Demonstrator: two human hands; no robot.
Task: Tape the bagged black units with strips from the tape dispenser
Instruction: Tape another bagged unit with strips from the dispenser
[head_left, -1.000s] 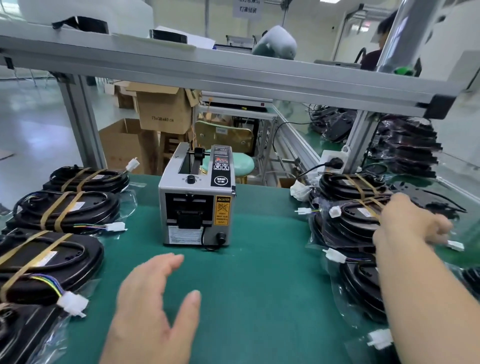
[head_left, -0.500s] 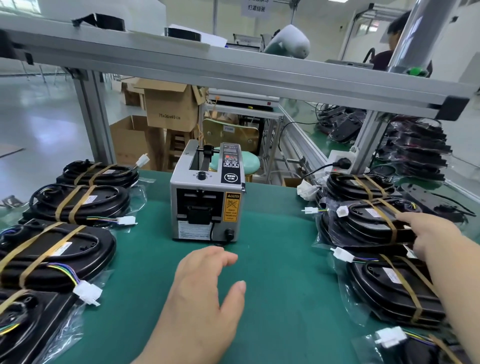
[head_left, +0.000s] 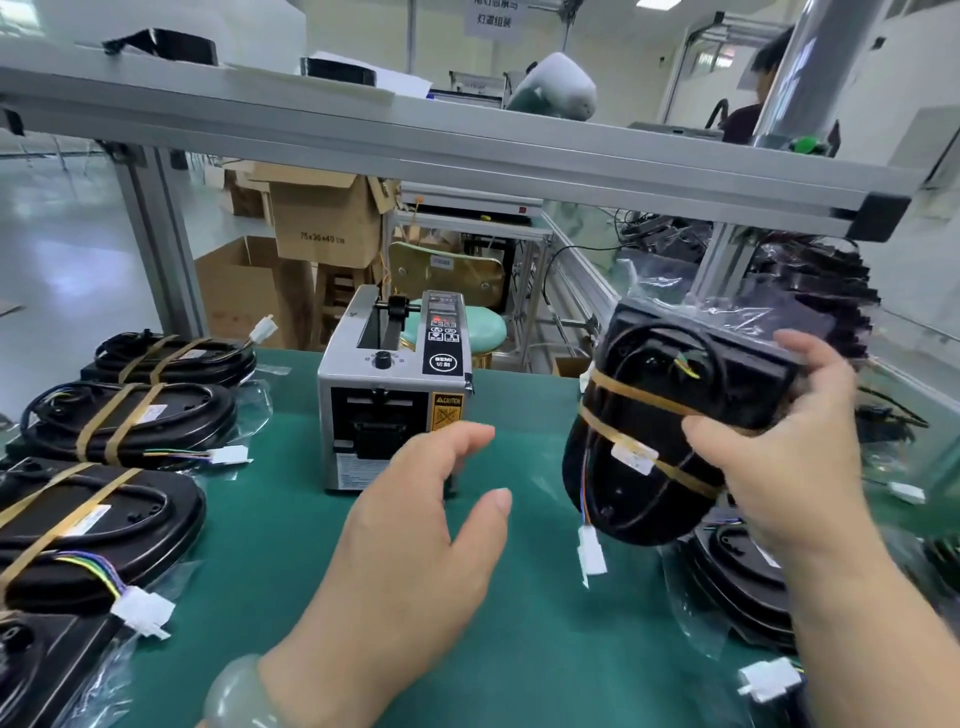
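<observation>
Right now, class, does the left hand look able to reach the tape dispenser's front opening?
Probably yes: the open left hand is just before the tape dispenser, only green mat between; the right hand holds a bagged unit aside.

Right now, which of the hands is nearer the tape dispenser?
Left. The left hand hovers in front of the tape dispenser; the right hand holds a bagged black unit to its right.

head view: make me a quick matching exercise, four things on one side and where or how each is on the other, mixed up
1 tape dispenser
2 left hand
3 right hand
4 white connector

a grips a bagged black unit
b open, holds nothing
c stands on the green mat
d dangles below the bagged black unit

Pairs: 1-c, 2-b, 3-a, 4-d
</observation>
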